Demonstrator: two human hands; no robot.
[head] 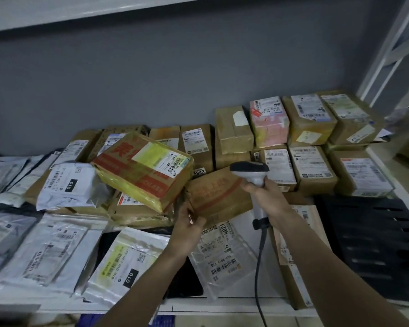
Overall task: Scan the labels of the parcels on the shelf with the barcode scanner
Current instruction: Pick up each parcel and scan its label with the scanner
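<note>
Grey corded scanner (252,172), yellow-taped box (142,171) w/ label.

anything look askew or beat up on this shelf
The yellow-taped box sits tilted across the pile, its near corner held by the left hand. The cardboard box beneath it has torn, crumpled edges.

A parcel storeroom or courier depot. A white metal shelf (222,305) against a grey wall (151,79) carries taped brown cardboard boxes (234,131) and grey plastic mailer bags (64,246), each bearing a printed barcode shipping label (279,166); a grey corded handheld barcode scanner (253,171) is present.
</note>
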